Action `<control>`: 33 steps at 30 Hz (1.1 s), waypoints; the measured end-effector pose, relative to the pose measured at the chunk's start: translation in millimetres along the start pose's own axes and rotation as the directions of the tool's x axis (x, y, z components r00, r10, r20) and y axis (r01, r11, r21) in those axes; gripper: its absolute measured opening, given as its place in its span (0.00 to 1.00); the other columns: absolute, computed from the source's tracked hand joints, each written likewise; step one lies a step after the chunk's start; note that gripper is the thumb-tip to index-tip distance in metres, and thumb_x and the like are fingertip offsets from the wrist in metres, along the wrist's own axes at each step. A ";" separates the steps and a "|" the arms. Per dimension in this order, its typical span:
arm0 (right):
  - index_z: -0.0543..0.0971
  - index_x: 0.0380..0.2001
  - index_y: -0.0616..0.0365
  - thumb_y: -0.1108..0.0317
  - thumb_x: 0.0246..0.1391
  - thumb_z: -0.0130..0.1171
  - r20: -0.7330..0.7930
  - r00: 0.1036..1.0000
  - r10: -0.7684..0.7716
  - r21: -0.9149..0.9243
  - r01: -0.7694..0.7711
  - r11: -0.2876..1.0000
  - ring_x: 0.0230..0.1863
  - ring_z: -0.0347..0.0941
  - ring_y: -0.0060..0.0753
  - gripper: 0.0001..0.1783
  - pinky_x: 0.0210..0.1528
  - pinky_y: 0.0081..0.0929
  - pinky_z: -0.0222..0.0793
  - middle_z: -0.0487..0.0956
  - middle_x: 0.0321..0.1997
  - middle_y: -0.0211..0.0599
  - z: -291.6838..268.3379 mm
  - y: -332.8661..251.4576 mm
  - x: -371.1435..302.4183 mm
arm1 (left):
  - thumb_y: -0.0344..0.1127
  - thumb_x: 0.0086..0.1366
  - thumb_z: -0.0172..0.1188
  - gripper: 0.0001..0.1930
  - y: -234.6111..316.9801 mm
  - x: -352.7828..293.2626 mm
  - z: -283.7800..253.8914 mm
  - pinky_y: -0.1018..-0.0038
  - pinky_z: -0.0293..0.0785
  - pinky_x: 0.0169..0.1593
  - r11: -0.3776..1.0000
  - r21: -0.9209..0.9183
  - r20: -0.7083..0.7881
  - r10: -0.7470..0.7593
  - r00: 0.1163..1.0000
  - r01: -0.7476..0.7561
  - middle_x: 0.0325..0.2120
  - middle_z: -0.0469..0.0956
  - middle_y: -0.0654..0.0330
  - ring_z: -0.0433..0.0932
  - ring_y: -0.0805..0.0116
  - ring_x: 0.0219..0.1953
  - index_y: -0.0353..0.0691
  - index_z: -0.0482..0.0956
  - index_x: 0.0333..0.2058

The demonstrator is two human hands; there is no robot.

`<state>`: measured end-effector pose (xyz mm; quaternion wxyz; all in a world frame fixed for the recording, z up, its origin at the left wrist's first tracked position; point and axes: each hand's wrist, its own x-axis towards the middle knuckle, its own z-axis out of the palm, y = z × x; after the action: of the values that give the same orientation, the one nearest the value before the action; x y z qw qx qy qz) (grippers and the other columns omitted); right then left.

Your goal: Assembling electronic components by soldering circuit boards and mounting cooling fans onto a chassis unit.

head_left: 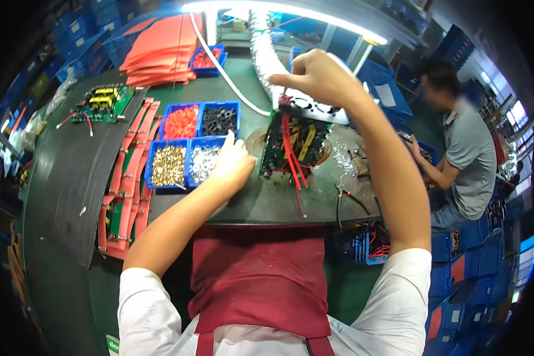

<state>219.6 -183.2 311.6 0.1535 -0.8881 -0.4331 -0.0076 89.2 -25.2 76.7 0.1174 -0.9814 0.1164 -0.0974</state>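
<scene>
My left hand (234,165) is at the right edge of the blue bins, its fingers drawn together in a pinch; anything between the tips is too small to make out. Close by it are a bin of silvery washers (203,161) and one of black plastic parts (219,120). In front of me a circuit board assembly (296,145) stands upright, with red wires hanging down and a pale perforated plate (317,110) along its top. My right hand (319,77) is closed above that plate, and whatever it grips is mostly hidden.
Orange-red parts (181,121) and brass-coloured pieces (168,165) fill the other bins. Pliers (345,199) lie at right. Red strips (130,184) and another circuit board (104,102) are at left, orange sheets (160,47) behind. A co-worker (466,148) sits at right.
</scene>
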 end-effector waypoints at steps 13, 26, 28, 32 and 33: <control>0.86 0.46 0.62 0.53 0.66 0.63 -0.517 0.852 -0.088 0.339 0.298 0.892 0.36 0.84 0.33 0.21 0.42 0.33 0.77 0.88 0.33 0.40 -15.0 35.3 -51.8 | 0.36 0.64 0.60 0.09 41.2 17.9 -30.2 0.44 0.55 0.74 1.000 -0.013 0.077 -0.024 0.997 0.025 0.29 0.86 0.61 0.83 0.60 0.43 0.47 0.89 0.28; 0.82 0.52 0.60 0.76 0.65 0.62 -0.412 0.870 -0.273 0.334 0.422 0.842 0.46 0.85 0.29 0.13 0.44 0.28 0.80 0.87 0.43 0.37 -53.4 31.9 -108.9 | 0.32 0.62 0.70 0.13 4.1 29.6 -189.5 0.68 0.78 0.43 0.519 -0.855 -0.324 -0.515 0.794 -0.012 0.34 0.87 0.55 0.85 0.65 0.37 0.35 0.84 0.44; 0.81 0.52 0.60 0.79 0.61 0.65 -0.405 0.854 -0.326 0.280 0.455 0.846 0.45 0.86 0.31 0.16 0.46 0.30 0.81 0.87 0.44 0.39 -51.8 24.3 -107.4 | 0.32 0.62 0.71 0.19 2.4 48.7 -226.1 0.72 0.77 0.44 0.114 -0.986 -0.160 -0.521 0.838 -0.118 0.34 0.86 0.59 0.83 0.73 0.39 0.33 0.81 0.52; 0.81 0.51 0.63 0.77 0.61 0.67 -0.503 0.816 -0.285 0.167 0.415 0.894 0.41 0.87 0.32 0.15 0.45 0.28 0.82 0.88 0.39 0.40 -48.1 21.0 -99.8 | 0.33 0.62 0.71 0.26 7.7 74.6 -253.3 0.77 0.73 0.41 -0.068 -0.983 -0.126 -0.440 0.889 -0.173 0.37 0.87 0.55 0.80 0.75 0.36 0.28 0.77 0.57; 0.81 0.51 0.63 0.77 0.61 0.67 -0.506 0.816 -0.281 0.216 0.435 0.874 0.41 0.87 0.31 0.15 0.45 0.28 0.81 0.88 0.39 0.41 -48.7 24.0 -100.3 | 0.33 0.62 0.71 0.26 7.6 77.2 -256.0 0.77 0.72 0.40 -0.076 -0.983 -0.118 -0.433 0.894 -0.167 0.37 0.87 0.55 0.80 0.75 0.36 0.29 0.77 0.57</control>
<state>181.2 -287.5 336.9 0.3899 -0.7243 -0.5408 -0.1758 105.3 -104.9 331.5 -0.6706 -0.7128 0.0697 -0.1931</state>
